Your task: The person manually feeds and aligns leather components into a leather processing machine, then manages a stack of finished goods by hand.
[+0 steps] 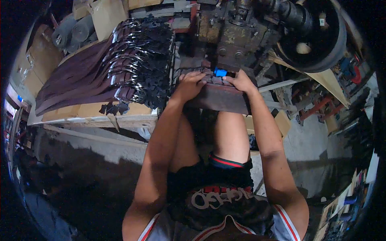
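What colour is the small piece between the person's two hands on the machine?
Bright blue; it shows best in the head view.

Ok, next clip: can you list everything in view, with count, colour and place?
Thin draped sheets: many, dark maroon, left, on a cardboard-covered table
Slender shiny rods: too many to count, silvery, across the sheets' right side
Jagged-edged flat pieces: many, black, beside the rods
Heavy metal machine: one, dark brown, top centre
Small block: one, bright blue, between the hands
Large round wheel: one, black, upper right
Thick rolls: at least two, grey, upper left
Cardboard box: at least one, tan, upper left
Dim clutter: uncountable, mixed, right edge
Left hand: one, bare, machine's front
Right hand: one, bare, by the block
Bare legs: two, below the machine
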Motion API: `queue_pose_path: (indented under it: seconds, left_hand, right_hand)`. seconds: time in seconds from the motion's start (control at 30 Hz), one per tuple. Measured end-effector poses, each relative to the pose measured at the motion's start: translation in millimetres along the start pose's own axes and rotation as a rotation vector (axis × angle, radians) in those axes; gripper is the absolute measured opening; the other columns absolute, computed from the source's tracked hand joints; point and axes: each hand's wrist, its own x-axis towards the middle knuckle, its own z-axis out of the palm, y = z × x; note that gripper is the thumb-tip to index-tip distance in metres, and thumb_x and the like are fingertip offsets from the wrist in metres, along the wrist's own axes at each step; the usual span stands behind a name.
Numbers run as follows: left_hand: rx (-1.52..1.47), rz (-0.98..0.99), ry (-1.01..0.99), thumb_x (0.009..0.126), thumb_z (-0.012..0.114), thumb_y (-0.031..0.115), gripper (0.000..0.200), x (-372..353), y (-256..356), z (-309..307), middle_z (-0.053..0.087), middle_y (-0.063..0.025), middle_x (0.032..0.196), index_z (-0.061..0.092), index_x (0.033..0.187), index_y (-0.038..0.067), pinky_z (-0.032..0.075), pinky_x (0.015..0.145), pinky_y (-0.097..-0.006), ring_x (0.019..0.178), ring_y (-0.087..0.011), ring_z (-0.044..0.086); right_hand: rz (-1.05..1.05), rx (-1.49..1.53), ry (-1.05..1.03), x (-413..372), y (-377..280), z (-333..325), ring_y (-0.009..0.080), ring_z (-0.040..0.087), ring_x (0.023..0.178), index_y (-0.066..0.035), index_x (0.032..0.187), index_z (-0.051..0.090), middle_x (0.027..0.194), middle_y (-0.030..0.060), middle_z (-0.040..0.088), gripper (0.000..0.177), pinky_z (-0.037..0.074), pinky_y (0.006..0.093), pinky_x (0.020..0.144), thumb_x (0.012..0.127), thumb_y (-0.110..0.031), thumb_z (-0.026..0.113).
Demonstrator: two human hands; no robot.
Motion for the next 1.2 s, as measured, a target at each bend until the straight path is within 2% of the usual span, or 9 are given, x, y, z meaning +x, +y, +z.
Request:
queue_pose_path:
  seconds: [0.07,0.17,0.3,0.4,0.6,0.87,1.0,1.1,1.2]
  left_hand:
    - [-0.014,0.013,0.002,0.089,0.061,0.028,0.037,-0.3,-2.2,1.5,0.060,-0.0127,0.127,0.063,0.123,0.014,0.031,0.105,-0.0510,0.123,-0.0316,0.051]
    - [0.006,0.034,-0.011,0.089,0.061,0.028,0.037,-0.7,2.6,-5.1,0.059,-0.0129,0.127,0.063,0.122,0.012,0.032,0.104,-0.0510,0.123,-0.0309,0.052]
    - [0.003,0.054,0.030,0.088,0.063,0.027,0.034,1.4,-5.1,2.4,0.062,-0.0123,0.124,0.066,0.117,0.011,0.035,0.102,-0.0502,0.120,-0.0298,0.054]
    - [-0.023,0.082,0.057,0.086,0.064,0.025,0.031,-1.6,-10.3,6.2,0.064,-0.0120,0.119,0.068,0.113,0.011,0.038,0.099,-0.0479,0.116,-0.0295,0.057]
    - [-0.011,0.111,0.049,0.084,0.066,0.020,0.025,1.8,-3.7,-6.8,0.066,-0.0120,0.112,0.070,0.107,0.012,0.044,0.093,-0.0445,0.109,-0.0302,0.060]
    - [-0.030,0.066,-0.045,0.083,0.067,0.010,0.018,0.5,9.6,-24.8,0.064,-0.0140,0.112,0.065,0.100,0.006,0.045,0.096,-0.0416,0.111,-0.0321,0.058]
    - [-0.041,0.163,0.059,0.079,0.069,0.006,0.021,-0.3,7.1,-22.5,0.063,-0.0133,0.114,0.065,0.099,0.007,0.044,0.097,-0.0428,0.111,-0.0343,0.057]
    - [0.047,0.224,0.091,0.076,0.071,0.002,0.024,-0.6,17.8,-30.6,0.061,-0.0132,0.118,0.065,0.098,0.006,0.044,0.097,-0.0421,0.111,-0.0353,0.057]
    - [0.018,0.215,0.044,0.074,0.071,0.002,0.026,1.7,17.1,-31.7,0.060,-0.0132,0.119,0.065,0.099,0.006,0.045,0.097,-0.0405,0.112,-0.0351,0.057]
  right_hand:
    - [-0.010,0.040,-0.046,-9.0,-29.6,-5.3,0.0332,0.062,0.104,0.002,0.121,0.056,0.109,0.0219,0.065,0.057,0.046,0.0407,0.093,0.075,-0.024,0.078]
    - [-0.040,-0.209,-0.026,-9.7,-16.3,-19.6,0.0342,0.057,0.114,0.001,0.128,0.052,0.118,0.0249,0.061,0.068,0.043,0.0414,0.099,0.075,-0.033,0.078]
    - [0.155,-0.432,0.029,-19.1,-8.9,-38.4,0.0370,0.047,0.126,-0.007,0.136,0.050,0.131,0.0248,0.053,0.076,0.037,0.0434,0.106,0.076,-0.047,0.074]
    - [0.084,-0.506,0.028,-27.3,-17.8,-40.2,0.0364,0.047,0.125,-0.010,0.129,0.058,0.131,0.0189,0.055,0.063,0.036,0.0424,0.107,0.078,-0.043,0.072]
    - [-0.054,-0.468,0.060,-43.8,-40.2,-37.2,0.0327,0.049,0.121,-0.007,0.114,0.068,0.125,0.0173,0.059,0.038,0.037,0.0403,0.105,0.081,-0.024,0.073]
    - [-0.075,-0.492,0.006,-44.8,-32.5,-43.6,0.0334,0.048,0.121,-0.006,0.116,0.065,0.127,0.0172,0.058,0.039,0.036,0.0406,0.105,0.081,-0.022,0.072]
    - [-0.155,-0.517,0.025,-59.9,-56.6,-42.6,0.0334,0.048,0.122,-0.004,0.117,0.064,0.129,0.0173,0.056,0.042,0.037,0.0413,0.105,0.079,-0.021,0.073]
    - [-0.198,-0.485,-0.105,-81.2,-74.8,-42.0,0.0342,0.048,0.122,-0.002,0.113,0.064,0.129,0.0176,0.056,0.040,0.038,0.0418,0.104,0.078,-0.017,0.073]
    - [-0.207,-0.545,-0.068,-88.4,-70.3,-43.4,0.0362,0.050,0.118,0.002,0.106,0.064,0.126,0.0180,0.057,0.032,0.041,0.0415,0.100,0.078,-0.012,0.072]
